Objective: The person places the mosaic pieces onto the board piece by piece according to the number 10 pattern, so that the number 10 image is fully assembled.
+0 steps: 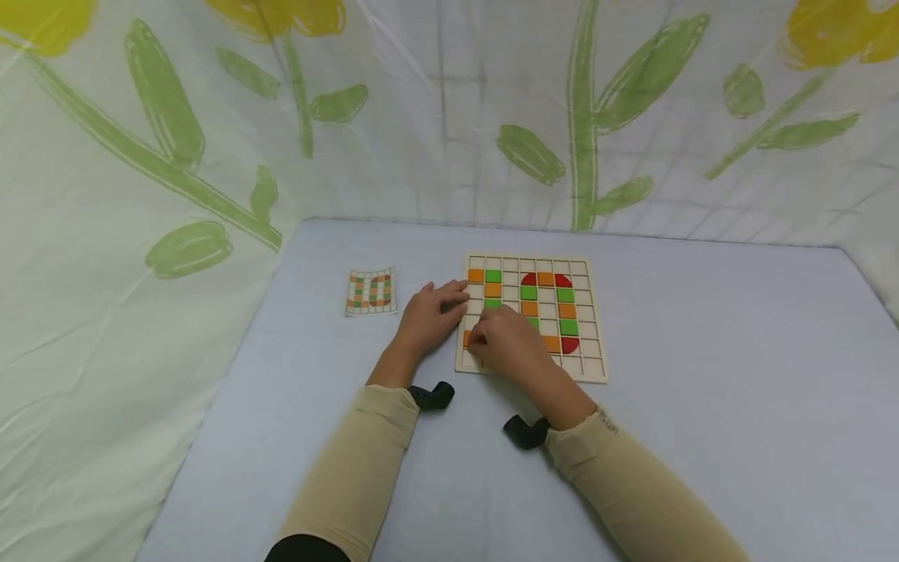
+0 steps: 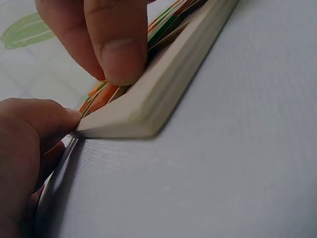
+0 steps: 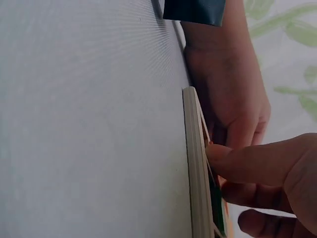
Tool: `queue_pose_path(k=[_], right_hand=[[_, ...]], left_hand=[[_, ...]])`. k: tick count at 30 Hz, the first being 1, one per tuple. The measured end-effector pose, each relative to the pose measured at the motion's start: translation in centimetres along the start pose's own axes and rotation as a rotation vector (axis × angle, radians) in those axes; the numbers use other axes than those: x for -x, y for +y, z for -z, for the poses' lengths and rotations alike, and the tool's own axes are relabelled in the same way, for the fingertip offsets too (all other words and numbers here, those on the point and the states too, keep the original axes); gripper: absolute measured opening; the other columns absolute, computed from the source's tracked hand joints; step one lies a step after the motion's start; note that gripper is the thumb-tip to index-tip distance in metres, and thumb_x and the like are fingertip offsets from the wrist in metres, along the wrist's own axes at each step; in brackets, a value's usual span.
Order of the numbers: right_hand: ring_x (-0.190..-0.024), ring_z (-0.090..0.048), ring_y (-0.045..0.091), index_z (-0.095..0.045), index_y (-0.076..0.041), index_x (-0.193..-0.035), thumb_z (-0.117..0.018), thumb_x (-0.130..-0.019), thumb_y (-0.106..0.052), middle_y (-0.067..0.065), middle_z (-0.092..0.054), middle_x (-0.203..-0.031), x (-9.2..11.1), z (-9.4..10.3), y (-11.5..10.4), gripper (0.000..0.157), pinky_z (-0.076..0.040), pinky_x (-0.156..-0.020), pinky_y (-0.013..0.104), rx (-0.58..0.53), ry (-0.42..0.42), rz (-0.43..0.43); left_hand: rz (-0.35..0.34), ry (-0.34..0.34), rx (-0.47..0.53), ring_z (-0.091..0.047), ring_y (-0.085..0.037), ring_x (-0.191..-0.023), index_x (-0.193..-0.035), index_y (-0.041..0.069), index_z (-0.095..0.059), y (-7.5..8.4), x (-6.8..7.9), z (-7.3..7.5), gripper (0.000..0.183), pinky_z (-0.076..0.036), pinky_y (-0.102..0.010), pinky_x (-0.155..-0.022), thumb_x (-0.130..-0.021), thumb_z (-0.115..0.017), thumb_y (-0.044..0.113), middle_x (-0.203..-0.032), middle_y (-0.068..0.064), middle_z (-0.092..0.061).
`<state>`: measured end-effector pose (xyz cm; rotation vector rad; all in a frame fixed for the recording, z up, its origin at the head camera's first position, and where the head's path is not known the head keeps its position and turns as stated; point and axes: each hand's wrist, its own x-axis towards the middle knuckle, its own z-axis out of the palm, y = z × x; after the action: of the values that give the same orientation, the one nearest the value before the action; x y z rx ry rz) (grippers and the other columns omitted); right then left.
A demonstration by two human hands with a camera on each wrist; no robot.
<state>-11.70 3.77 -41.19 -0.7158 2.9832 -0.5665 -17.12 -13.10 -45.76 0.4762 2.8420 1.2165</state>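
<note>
A square wooden grid board (image 1: pixel 593 367) holds orange and green square tiles and red rounded ones. Across its lower left part reaches my right hand (image 1: pixel 516 343), thumb and fingers bent together at an orange tile (image 1: pixel 467 338); the fingers cover most of that tile. My left hand (image 1: pixel 428 320) lies along the board's left edge. In the left wrist view the left thumb (image 2: pixel 54 116) touches the board's rim near a corner, and the right thumb (image 2: pixel 121 59) comes down just inside it. Several tiles under the right hand are hidden.
Left of the board, a small printed card (image 1: pixel 371 293) shows a similar coloured grid pattern. Everything lies on a pale table (image 1: pixel 716 375). Behind it hangs a white cloth (image 1: pixel 449 156) printed with yellow flowers and green leaves.
</note>
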Motion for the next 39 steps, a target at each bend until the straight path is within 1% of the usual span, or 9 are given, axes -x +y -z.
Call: queue_pose_path(k=[5, 10, 17, 20, 23, 27, 30, 35, 39], right_hand=[[-0.082, -0.055, 0.019, -0.081, -0.016, -0.082, -0.077, -0.084, -0.017, -0.003, -0.068, -0.083, -0.3, 0.0, 0.5, 0.005, -0.050, -0.070, 0.030, -0.010, 0.029, 0.006], [-0.084, -0.055, 0.021, -0.081, -0.016, -0.093, -0.072, -0.090, -0.023, -0.001, -0.069, -0.087, -0.5, 1.1, 1.8, 0.011, -0.050, -0.073, 0.033, -0.012, 0.052, -0.013], [-0.109, -0.052, 0.037, -0.072, -0.008, -0.117, -0.068, -0.093, -0.028, 0.015, -0.067, -0.114, 1.6, 3.8, 7.5, 0.032, -0.048, -0.094, 0.050, -0.076, 0.171, -0.197], [-0.117, -0.046, 0.043, -0.061, -0.007, -0.133, -0.067, -0.094, -0.030, 0.022, -0.059, -0.129, 3.1, 5.0, 10.4, 0.046, -0.044, -0.099, 0.058, -0.064, 0.218, -0.286], [-0.129, -0.037, 0.047, -0.046, -0.008, -0.146, -0.062, -0.096, -0.036, 0.023, -0.047, -0.142, 4.5, 6.1, 12.8, 0.059, -0.035, -0.104, 0.066, -0.048, 0.221, -0.385], [-0.139, -0.024, 0.049, -0.033, -0.008, -0.153, -0.057, -0.097, -0.044, 0.023, -0.032, -0.154, 5.7, 6.8, 15.0, 0.071, -0.026, -0.106, 0.073, -0.032, 0.211, -0.462], [-0.142, -0.019, 0.050, -0.029, -0.004, -0.154, -0.055, -0.097, -0.051, 0.023, -0.025, -0.158, 6.0, 6.8, 15.9, 0.078, -0.023, -0.106, 0.075, -0.009, 0.189, -0.472], [-0.147, -0.006, 0.050, -0.021, -0.003, -0.156, -0.045, -0.093, -0.067, 0.024, -0.011, -0.163, 5.7, 6.3, 16.3, 0.093, -0.015, -0.108, 0.079, 0.020, 0.093, -0.488], [-0.148, 0.005, 0.048, -0.015, -0.006, -0.158, -0.040, -0.091, -0.074, 0.022, -0.002, -0.164, 5.3, 6.0, 15.9, 0.099, -0.003, -0.108, 0.081, -0.001, 0.045, -0.514]], left_hand=[[-0.021, 0.009, -0.001, -0.050, -0.014, -0.135, -0.123, 0.014, -0.071, 0.1, -0.1, 0.2, 0.030, -0.021, -0.037, -0.125, -0.097, -0.063, 0.025, -0.142, 0.006, -0.057], [-0.018, -0.005, 0.008, -0.049, -0.012, -0.135, -0.124, 0.014, -0.070, 0.2, -0.5, 0.1, 0.030, -0.019, -0.035, -0.125, -0.097, -0.063, 0.026, -0.143, 0.006, -0.055], [0.018, -0.026, 0.017, -0.047, -0.010, -0.137, -0.125, 0.014, -0.069, -0.1, -0.5, -0.2, 0.031, -0.016, -0.033, -0.126, -0.097, -0.062, 0.026, -0.144, 0.008, -0.054], [0.023, -0.014, 0.015, -0.047, -0.011, -0.137, -0.125, 0.015, -0.069, -0.4, -0.4, -0.2, 0.031, -0.018, -0.033, -0.125, -0.097, -0.062, 0.026, -0.144, 0.008, -0.054], [0.054, 0.017, 0.003, -0.044, -0.015, -0.139, -0.129, 0.017, -0.066, -0.6, -0.3, 0.1, 0.033, -0.024, -0.036, -0.124, -0.098, -0.060, 0.027, -0.147, 0.008, -0.051], [0.082, 0.074, -0.151, -0.034, -0.018, -0.146, -0.140, 0.019, -0.056, -0.4, -0.2, 1.4, 0.040, -0.028, -0.041, -0.122, -0.101, -0.052, 0.025, -0.156, 0.005, -0.040], [0.083, 0.095, -0.317, -0.023, -0.023, -0.151, -0.148, 0.016, -0.047, 0.1, -0.1, 2.9, 0.047, -0.021, -0.047, -0.124, -0.102, -0.049, 0.027, -0.161, -0.002, -0.031], [0.141, 0.015, -0.476, 0.000, -0.029, -0.154, -0.158, 0.017, -0.022, 0.4, 0.3, 4.7, 0.071, -0.009, -0.058, -0.124, -0.100, -0.046, 0.051, -0.167, -0.008, -0.006], [0.141, -0.052, -0.507, 0.008, -0.031, -0.153, -0.160, 0.019, -0.012, 0.3, 0.5, 5.1, 0.081, -0.003, -0.063, -0.122, -0.098, -0.040, 0.063, -0.167, -0.008, 0.004]])
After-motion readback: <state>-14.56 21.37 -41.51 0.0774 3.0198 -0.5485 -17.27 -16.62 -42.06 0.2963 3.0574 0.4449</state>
